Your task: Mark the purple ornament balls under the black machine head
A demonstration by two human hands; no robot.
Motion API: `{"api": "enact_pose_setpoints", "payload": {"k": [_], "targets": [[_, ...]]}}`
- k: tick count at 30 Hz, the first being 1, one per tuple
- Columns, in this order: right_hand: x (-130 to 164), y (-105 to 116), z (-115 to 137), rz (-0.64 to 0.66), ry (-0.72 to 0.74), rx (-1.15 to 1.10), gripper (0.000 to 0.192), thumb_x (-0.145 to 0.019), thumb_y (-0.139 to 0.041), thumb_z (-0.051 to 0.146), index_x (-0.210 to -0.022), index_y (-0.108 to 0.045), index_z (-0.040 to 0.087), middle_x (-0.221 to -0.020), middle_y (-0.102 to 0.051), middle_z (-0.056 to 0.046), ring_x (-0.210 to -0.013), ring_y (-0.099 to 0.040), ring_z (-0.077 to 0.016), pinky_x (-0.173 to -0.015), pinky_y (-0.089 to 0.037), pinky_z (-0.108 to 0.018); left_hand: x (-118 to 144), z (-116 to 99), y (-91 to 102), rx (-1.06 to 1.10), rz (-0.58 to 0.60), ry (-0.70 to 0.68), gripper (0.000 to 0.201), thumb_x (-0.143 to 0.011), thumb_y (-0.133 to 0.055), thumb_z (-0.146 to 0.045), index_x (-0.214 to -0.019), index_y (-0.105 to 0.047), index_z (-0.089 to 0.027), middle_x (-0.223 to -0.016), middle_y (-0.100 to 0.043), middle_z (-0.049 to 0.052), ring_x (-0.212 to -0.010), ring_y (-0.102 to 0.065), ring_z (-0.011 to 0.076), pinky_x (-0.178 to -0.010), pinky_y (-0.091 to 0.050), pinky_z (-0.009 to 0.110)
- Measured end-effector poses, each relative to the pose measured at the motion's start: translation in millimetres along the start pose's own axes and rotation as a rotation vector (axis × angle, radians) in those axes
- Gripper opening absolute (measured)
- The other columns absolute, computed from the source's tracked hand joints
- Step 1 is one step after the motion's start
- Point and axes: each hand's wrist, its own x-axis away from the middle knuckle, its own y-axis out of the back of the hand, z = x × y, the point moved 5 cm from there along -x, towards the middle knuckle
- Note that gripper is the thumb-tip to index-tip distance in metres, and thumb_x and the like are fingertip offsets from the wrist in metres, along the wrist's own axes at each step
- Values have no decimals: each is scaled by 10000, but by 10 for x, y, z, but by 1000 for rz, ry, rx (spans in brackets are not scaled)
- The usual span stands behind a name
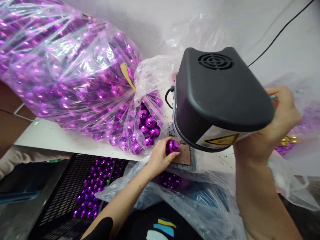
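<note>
At the far left, a pale sleeve shows beside the white tabletop. A large clear plastic bag packed with purple mirror-faceted balls lies across the tabletop, its neck gathered by a yellow tie; below the edge, a black mesh crate holds more such balls. Just right of the bag, the left hand is closed with thumb and fingers round one purple faceted ball, over a brown board on a dark grey base. Above and to the right looms a black handheld device with a round vent grille and a yellow warning label. The right hand is wrapped round its rear, partly hidden behind the casing. A black cable rises toward the upper right corner, and gold balls lie at the far right.
</note>
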Motion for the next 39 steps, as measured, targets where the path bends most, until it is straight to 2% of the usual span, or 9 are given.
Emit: {"api": "enact_pose_setpoints", "payload": {"k": [4, 11, 16, 20, 26, 31, 34, 36, 39], "targets": [[-3, -3, 9, 1, -8, -2, 434, -894, -536, 531, -814, -581, 107, -698, -509, 22, -683, -439, -10, -676, -328, -211, -62, -77, -62, -111, -16, -67, 374, -868, -731, -350, -1197, -629, -205, -1157, -708, 92, -1096, -641, 284, -983, -521, 459], [0, 3, 22, 10, -5, 12, 389, -903, -530, 492, -819, -585, 117, -699, -513, 25, -678, -442, -15, -660, -329, -209, -105, -60, -217, -158, -127, 0, 479, -733, -839, -429, -1139, -657, -251, -1129, -670, 91, -1111, -610, 324, -1010, -493, 532], [12, 14, 15, 34, -8, -9, 394, -924, -523, 496, -851, -587, 114, -731, -513, 24, -702, -443, -9, -682, -329, -207, -96, -23, -326, -114, -83, 22, 513, -712, -858, -415, -1151, -644, -258, -1213, -657, 96, -1162, -595, 339, -1036, -474, 577], [4, 21, 38, 53, 23, -4, 368, -923, -535, 472, -870, -608, 116, -724, -539, 27, -689, -456, -4, -668, -337, -199, -105, 0, -378, -59, -50, 3, 462, -752, -829, -351, -1163, -632, -278, -1181, -688, 84, -1178, -601, 334, -1078, -450, 606], [37, 39, 50, 50, 59, -40, 402, -946, -514, 510, -894, -620, 126, -754, -548, 21, -710, -464, -11, -685, -359, -199, -108, 55, -415, -52, -55, 30, 512, -726, -856, -346, -1173, -618, -267, -1178, -686, 106, -1172, -611, 340, -1090, -443, 645], [231, 199, 118, -69, 146, 44, 315, -958, -490, 472, -904, -649, 205, -805, -559, 5, -735, -487, -52, -677, -395, -250, -102, 56, -419, -53, -40, 52, 410, -758, -820, -352, -1122, -652, -265, -1129, -710, 122, -1167, -612, 362, -1090, -444, 651], [399, 284, 119, -34, 227, 6, 250, -918, -522, 463, -871, -663, 261, -712, -540, 0, -654, -490, -84, -582, -384, -291, -99, 27, -395, -46, -15, 50, 396, -785, -768, -381, -1155, -662, -286, -1149, -712, 102, -1185, -601, 360, -1091, -455, 631], [516, 318, 47, 42, 201, -42, 274, -861, -551, 534, -847, -651, 279, -632, -500, 0, -590, -489, -109, -526, -378, -311, -100, -2, -377, -47, 2, 41, 392, -803, -736, -394, -1178, -666, -303, -1159, -713, 86, -1195, -593, 352, -1094, -461, 606], [707, 386, -127, 102, 52, -51, 292, -766, -593, 580, -810, -615, 292, -615, -498, -4, -595, -538, -161, -524, -424, -351, -107, -34, -361, -53, 7, 40, 388, -813, -719, -386, -1188, -673, -297, -1157, -715, 89, -1202, -583, 346, -1100, -457, 585]]}}
